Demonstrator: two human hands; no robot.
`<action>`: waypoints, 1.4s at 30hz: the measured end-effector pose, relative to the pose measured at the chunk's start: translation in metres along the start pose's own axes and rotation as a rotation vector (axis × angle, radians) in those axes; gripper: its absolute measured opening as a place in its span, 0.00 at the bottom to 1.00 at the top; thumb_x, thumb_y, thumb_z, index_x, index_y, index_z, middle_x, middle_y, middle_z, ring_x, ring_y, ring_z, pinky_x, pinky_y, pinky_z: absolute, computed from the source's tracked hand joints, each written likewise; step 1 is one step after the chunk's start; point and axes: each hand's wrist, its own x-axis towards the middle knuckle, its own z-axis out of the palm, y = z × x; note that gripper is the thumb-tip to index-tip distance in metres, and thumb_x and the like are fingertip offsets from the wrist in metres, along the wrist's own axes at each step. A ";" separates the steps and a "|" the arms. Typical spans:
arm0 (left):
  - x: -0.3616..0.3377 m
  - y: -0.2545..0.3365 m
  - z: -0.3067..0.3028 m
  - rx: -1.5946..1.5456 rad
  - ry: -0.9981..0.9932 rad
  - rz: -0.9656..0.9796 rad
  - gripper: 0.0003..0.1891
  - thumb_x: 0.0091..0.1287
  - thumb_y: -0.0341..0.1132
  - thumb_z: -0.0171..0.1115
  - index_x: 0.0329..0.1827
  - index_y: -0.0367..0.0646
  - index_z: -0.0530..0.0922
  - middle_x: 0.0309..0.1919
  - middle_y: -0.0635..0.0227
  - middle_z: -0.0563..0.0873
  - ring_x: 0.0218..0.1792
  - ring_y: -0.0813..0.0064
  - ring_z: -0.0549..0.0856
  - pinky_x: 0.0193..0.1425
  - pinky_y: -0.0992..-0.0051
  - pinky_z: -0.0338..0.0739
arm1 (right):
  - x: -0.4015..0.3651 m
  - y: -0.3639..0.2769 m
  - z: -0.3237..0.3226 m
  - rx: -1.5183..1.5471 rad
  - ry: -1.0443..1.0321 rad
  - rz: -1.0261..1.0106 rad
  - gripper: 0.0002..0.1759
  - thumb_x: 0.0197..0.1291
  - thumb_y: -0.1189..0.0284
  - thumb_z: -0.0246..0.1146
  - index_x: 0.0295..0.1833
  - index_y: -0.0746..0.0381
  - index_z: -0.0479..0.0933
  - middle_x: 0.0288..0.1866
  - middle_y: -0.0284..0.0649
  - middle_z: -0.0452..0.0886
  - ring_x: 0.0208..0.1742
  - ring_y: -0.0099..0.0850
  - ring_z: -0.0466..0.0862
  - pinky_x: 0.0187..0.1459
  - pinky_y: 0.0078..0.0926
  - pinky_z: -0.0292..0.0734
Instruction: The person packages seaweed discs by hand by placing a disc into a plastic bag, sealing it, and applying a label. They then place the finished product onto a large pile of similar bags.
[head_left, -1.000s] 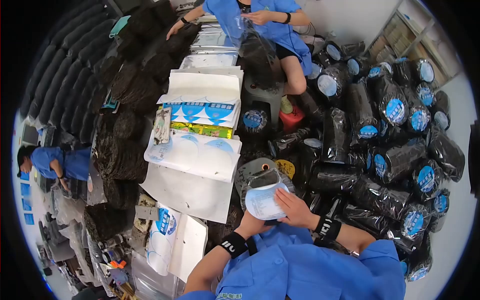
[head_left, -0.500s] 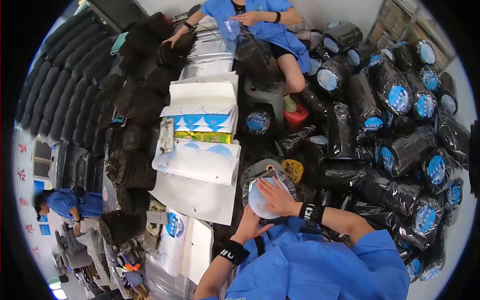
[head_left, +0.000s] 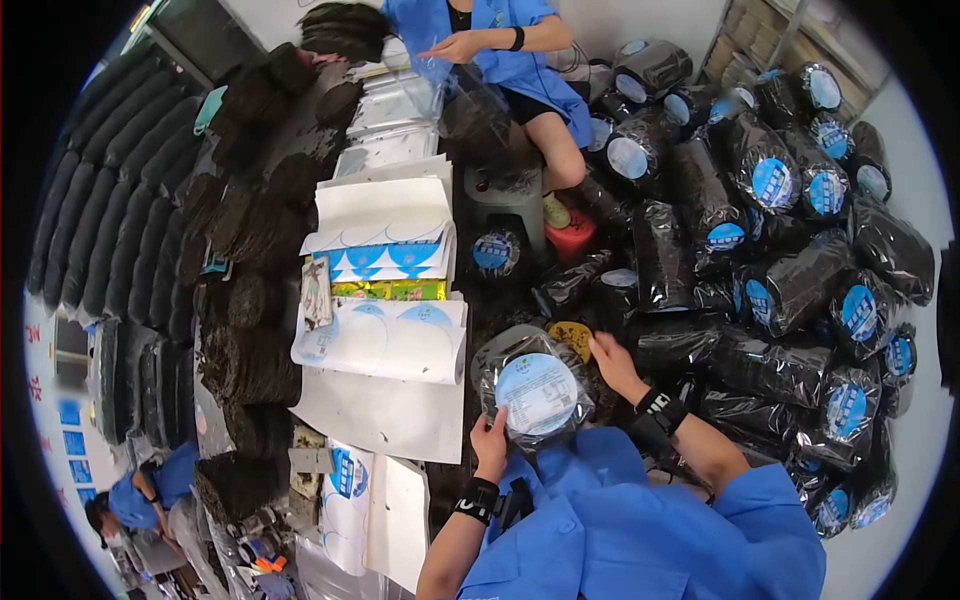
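In front of my blue shirt stands a plastic-wrapped dark package (head_left: 490, 372), its end facing me. A round blue-and-white label (head_left: 537, 394) with printed text lies flat on that end. My left hand (head_left: 490, 445) grips the package's near left side, thumb at the label's edge. To the package's right, my right hand (head_left: 617, 368) is held apart from it with the fingers stretched out. Its fingertips are close to a yellow round object (head_left: 572, 340) speckled with dark bits. What lies under the package is mostly hidden.
Sheets of round labels (head_left: 385, 335) lie on the table to the left, beside dark pressed stacks (head_left: 250, 370). Labelled black packages (head_left: 790, 285) are piled at right. Opposite, a co-worker (head_left: 500, 50) holds clear plastic and a dark stack (head_left: 345, 32). A grey stool (head_left: 505, 205) stands ahead.
My right hand has left the label and moved right; my left hand now holds the package's side. The label's printing has come into view. The co-worker has lifted a dark stack.
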 end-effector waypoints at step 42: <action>-0.064 0.080 0.037 0.619 0.003 0.361 0.11 0.70 0.36 0.62 0.39 0.36 0.75 0.24 0.62 0.83 0.27 0.71 0.86 0.30 0.71 0.78 | -0.063 -0.065 0.042 -0.216 -0.276 -0.565 0.16 0.64 0.74 0.56 0.55 0.64 0.79 0.54 0.49 0.82 0.59 0.45 0.79 0.62 0.38 0.73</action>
